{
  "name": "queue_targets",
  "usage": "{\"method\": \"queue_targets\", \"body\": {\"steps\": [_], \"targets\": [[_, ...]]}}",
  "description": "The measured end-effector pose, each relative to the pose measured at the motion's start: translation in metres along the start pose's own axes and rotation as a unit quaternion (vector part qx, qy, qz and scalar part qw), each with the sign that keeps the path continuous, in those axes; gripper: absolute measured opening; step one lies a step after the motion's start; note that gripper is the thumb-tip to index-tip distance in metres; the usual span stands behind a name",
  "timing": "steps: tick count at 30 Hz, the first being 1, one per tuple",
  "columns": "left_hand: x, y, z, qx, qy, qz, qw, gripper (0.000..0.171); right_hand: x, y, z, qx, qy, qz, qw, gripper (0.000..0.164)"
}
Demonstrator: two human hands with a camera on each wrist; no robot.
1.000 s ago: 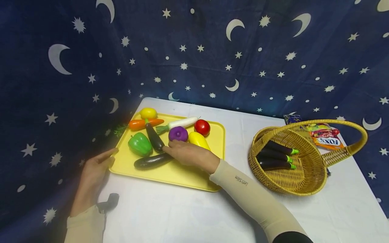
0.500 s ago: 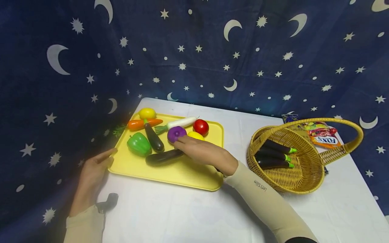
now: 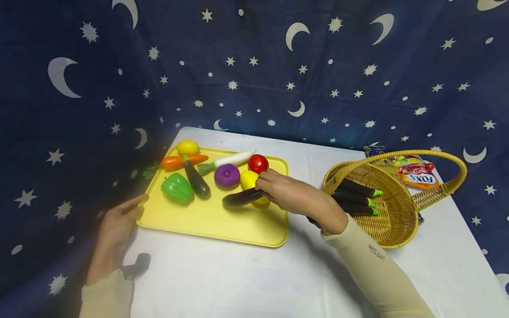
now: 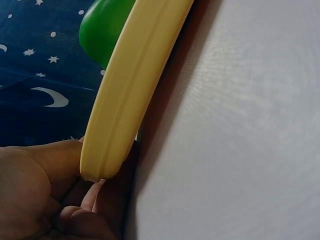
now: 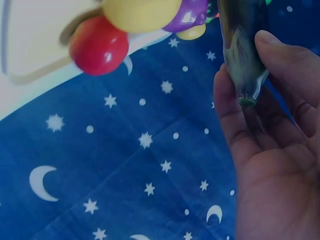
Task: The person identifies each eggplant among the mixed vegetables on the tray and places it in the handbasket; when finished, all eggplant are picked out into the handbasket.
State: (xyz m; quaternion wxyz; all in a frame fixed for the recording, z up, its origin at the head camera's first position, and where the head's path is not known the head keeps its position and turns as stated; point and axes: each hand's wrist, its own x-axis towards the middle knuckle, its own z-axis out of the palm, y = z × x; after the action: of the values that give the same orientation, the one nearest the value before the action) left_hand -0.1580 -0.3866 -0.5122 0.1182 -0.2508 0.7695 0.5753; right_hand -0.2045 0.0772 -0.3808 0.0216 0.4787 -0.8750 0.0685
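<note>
In the head view, my right hand holds a dark purple eggplant over the right part of a yellow tray. The right wrist view shows thumb and fingers pinching the eggplant near its green stem end. My left hand grips the tray's near left corner; in the left wrist view thumb and fingers lie on either side of its rim. On the tray lie a second eggplant, a green bell pepper, a round purple vegetable, a yellow mango-like fruit and a tomato.
A lemon, a carrot and a white radish lie along the tray's far side. To the right stands a wicker basket with a tall handle, holding several eggplants. Snack bags lie behind it.
The right hand has moved right with the eggplant, which now appears raised off the tray and partly covers the yellow fruit. The left hand stays at the tray's corner. The head view has shifted slightly.
</note>
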Motion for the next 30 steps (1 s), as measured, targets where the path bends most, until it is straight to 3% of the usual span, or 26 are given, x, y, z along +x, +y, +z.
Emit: {"method": "queue_targets", "body": {"steps": [10,17,22,24,30], "targets": [[0.002,-0.001,0.003,0.009,0.008,-0.010,0.9999,0.049,-0.040,0.004,-0.016,-0.007,0.037,0.000,0.999,0.011],[0.005,-0.001,0.003,0.012,0.017,-0.017,0.9996,0.048,-0.064,0.001,-0.038,-0.026,0.039,0.020,0.999,0.011],[0.007,-0.004,0.005,0.014,0.011,-0.017,0.9997,0.048,-0.091,0.005,-0.056,-0.017,0.073,0.021,0.997,0.018],[0.006,-0.005,0.005,0.018,0.012,-0.017,0.9996,0.049,-0.106,0.007,-0.064,-0.011,0.092,0.013,0.996,0.006],[0.003,-0.001,0.000,0.038,0.017,-0.015,0.9990,0.050,-0.158,0.016,-0.088,-0.010,0.138,0.017,0.990,0.049]]}}
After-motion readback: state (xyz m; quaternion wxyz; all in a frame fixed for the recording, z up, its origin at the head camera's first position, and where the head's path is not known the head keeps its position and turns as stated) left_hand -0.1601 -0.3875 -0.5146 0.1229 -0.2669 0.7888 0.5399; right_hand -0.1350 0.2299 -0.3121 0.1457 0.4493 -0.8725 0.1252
